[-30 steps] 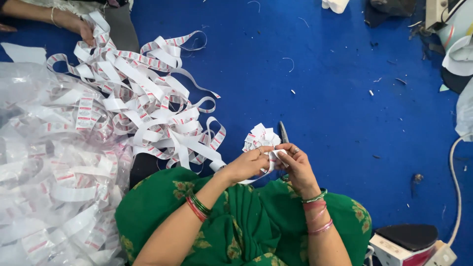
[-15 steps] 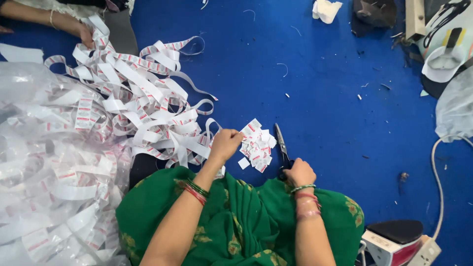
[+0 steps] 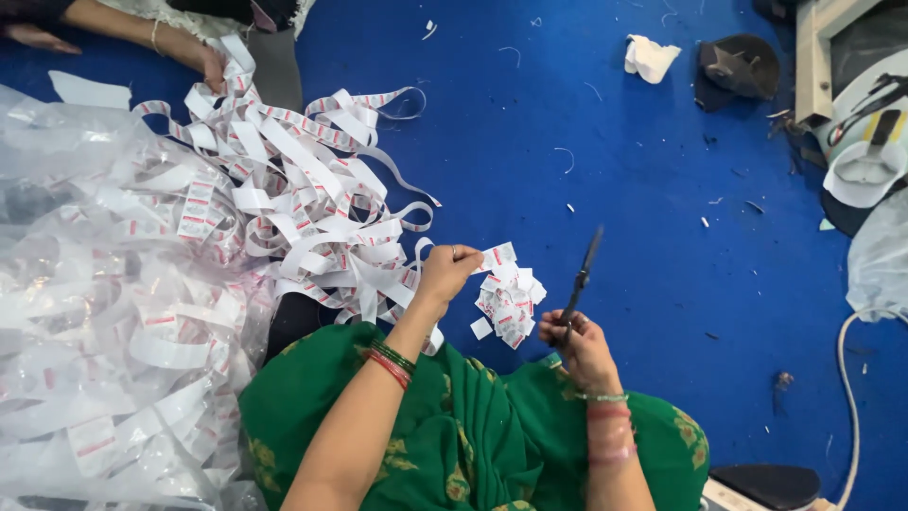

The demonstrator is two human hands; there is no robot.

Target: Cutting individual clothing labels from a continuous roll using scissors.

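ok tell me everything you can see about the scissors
The scissors are dark, slim and look like metal. The right hand grips the handles, which it hides, so only the blades show. They appear closed or nearly so, and point up and away from the person, tilted slightly right, over the blue floor. Their tip cuts nothing. The pile of cut labels lies just to their left, apart from the blades, near the left hand.

This looks like a small garment or label workshop where people sit and work on a blue floor (image 3: 662, 237). A big pile of white label tape (image 3: 284, 208), clear plastic bags (image 3: 85, 312) and small cut labels (image 3: 506, 303) lie around, and another person's hand (image 3: 210, 64) works nearby.
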